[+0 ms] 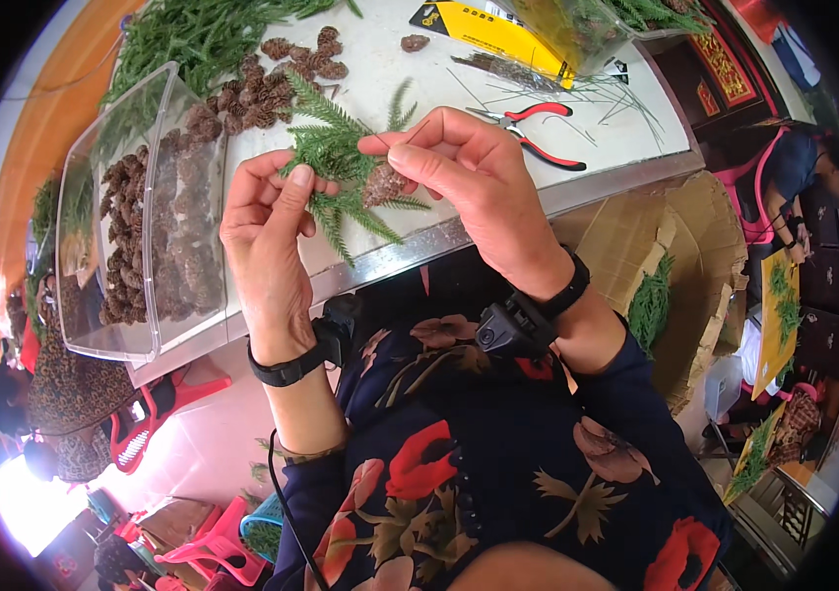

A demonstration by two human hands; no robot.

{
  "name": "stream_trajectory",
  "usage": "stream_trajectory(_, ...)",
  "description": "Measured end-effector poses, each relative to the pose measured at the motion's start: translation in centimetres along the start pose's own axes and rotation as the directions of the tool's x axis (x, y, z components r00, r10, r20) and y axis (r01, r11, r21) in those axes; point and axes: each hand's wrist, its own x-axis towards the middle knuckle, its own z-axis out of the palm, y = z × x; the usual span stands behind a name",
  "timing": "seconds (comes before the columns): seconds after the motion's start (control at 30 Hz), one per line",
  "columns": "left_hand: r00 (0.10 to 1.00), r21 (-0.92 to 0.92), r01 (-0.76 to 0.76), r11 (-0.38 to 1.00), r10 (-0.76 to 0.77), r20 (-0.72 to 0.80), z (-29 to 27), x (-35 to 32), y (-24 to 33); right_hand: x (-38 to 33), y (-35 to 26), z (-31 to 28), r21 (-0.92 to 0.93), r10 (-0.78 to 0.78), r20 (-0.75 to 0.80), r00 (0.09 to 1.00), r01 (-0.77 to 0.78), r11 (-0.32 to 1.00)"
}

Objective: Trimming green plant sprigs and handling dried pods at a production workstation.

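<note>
Between my hands, over the table's near edge, is a green artificial fir sprig (333, 145) with several fronds spreading out. My left hand (277, 212) pinches the sprig from its left side, thumb against the fingers. In my right hand (474, 182), thumb and forefinger close on a brown pine cone (383, 184) that lies against the sprig. Whether a wire joins cone and sprig is too small to tell. Just right of my right hand, pliers (538, 133) with red and black handles lie on the table with their handles spread.
A clear plastic bin (159, 246) of pine cones stands at the left. Loose cones (252, 94) and a heap of green sprigs (193, 44) lie behind it. Thin wires (626, 98) and a yellow package (498, 34) are at the back right. An opened cardboard box (700, 236) stands below right.
</note>
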Motion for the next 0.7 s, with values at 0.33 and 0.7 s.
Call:
stream_trajectory(0.33,0.995,-0.14,0.086,0.986,-0.078,0.059,0.1,-0.3,0.0,-0.1,0.8,0.1,0.013,-0.056,0.013,0.998,0.056,0.998)
stream_trajectory(0.7,0.994,-0.157,0.099,0.983,-0.092,0.054,0.7,-0.4,0.1,-0.6,-0.5,0.1,-0.53,-0.17,-0.013,0.985,0.137,0.837)
